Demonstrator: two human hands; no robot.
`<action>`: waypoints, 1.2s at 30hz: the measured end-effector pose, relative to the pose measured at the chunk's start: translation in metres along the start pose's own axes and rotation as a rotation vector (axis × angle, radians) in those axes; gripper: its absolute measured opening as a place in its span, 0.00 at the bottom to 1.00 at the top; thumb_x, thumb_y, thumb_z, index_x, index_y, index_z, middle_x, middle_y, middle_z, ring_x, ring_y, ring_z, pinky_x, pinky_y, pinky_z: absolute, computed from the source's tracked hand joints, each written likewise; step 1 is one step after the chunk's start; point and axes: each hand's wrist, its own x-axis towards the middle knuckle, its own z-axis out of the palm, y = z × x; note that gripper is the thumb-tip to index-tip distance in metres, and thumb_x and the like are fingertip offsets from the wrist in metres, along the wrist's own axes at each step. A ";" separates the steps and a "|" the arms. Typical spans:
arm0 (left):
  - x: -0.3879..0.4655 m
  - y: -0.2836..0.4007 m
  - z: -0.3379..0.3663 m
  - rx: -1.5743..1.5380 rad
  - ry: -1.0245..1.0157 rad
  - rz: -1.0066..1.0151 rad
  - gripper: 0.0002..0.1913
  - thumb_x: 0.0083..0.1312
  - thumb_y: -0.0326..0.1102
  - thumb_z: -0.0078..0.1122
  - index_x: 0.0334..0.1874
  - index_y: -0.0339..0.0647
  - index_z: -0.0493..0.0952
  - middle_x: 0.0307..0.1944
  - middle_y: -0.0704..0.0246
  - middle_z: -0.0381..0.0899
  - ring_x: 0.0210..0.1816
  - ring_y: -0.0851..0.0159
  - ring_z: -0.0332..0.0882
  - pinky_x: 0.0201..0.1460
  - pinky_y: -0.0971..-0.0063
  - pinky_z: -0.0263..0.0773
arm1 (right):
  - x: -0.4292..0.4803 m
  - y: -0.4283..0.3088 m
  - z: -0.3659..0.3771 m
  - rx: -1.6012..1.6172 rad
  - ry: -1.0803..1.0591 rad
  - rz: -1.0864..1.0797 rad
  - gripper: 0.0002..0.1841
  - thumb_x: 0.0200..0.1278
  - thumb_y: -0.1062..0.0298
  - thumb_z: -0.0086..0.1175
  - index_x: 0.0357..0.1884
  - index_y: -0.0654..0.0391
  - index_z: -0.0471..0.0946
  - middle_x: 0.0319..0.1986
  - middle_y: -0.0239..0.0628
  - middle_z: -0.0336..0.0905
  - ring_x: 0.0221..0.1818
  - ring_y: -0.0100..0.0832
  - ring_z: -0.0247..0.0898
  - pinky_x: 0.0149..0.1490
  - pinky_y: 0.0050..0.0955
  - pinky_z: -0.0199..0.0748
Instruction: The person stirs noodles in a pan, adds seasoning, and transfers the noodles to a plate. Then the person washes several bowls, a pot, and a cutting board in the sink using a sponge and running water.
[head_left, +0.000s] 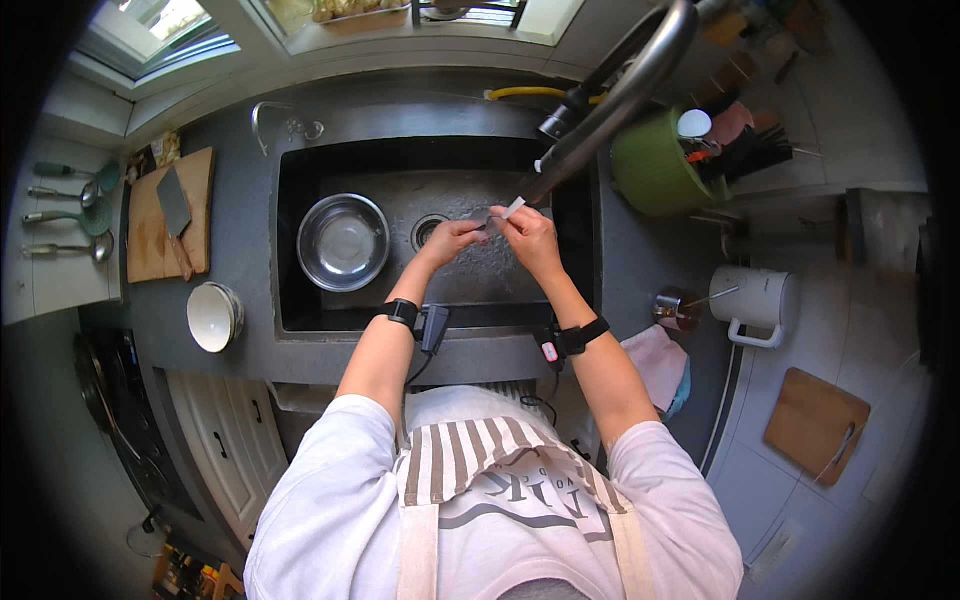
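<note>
Over the dark sink (352, 316), my left hand (448, 241) and my right hand (532, 238) meet just below the faucet's spout (541, 176). Between my fingertips is a small, partly see-through thing (486, 224), pinched from both sides; its exact kind is too small to tell. A short white strip (514, 207) sticks up at my right fingertips. Beneath my hands the sink floor is wet and rippled. The drain (426, 231) lies partly behind my left hand. To the left, a stainless steel bowl (343, 242) rests in the sink.
Left of the sink are a wooden cutting board (142, 225) bearing a cleaver (175, 206), and stacked bowls (211, 318). A green container (649, 165) of utensils, a metal cup (677, 309), a white kettle (757, 304) and a cloth (654, 364) stand or lie at right.
</note>
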 end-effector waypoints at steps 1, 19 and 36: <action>-0.002 -0.006 -0.007 0.062 -0.015 -0.014 0.10 0.65 0.36 0.58 0.41 0.38 0.83 0.32 0.70 0.84 0.38 0.72 0.79 0.46 0.78 0.71 | 0.003 -0.005 -0.004 0.019 0.030 0.014 0.09 0.54 0.69 0.60 0.37 0.57 0.83 0.30 0.37 0.81 0.34 0.41 0.76 0.41 0.34 0.72; -0.121 -0.137 -0.132 -1.148 0.868 -0.556 0.19 0.67 0.22 0.36 0.58 0.30 0.69 0.58 0.59 0.73 0.62 0.56 0.69 0.67 0.66 0.65 | -0.132 0.013 -0.091 -0.421 -0.246 -0.128 0.12 0.46 0.69 0.61 0.36 0.48 0.83 0.31 0.26 0.81 0.41 0.33 0.72 0.45 0.35 0.69; -0.069 -0.118 -0.077 -1.002 0.805 -0.659 0.18 0.63 0.19 0.41 0.57 0.24 0.61 0.55 0.45 0.68 0.55 0.37 0.71 0.52 0.34 0.72 | 0.055 0.018 -0.332 -0.995 0.815 0.182 0.12 0.65 0.65 0.50 0.47 0.58 0.76 0.42 0.44 0.78 0.43 0.45 0.76 0.43 0.39 0.74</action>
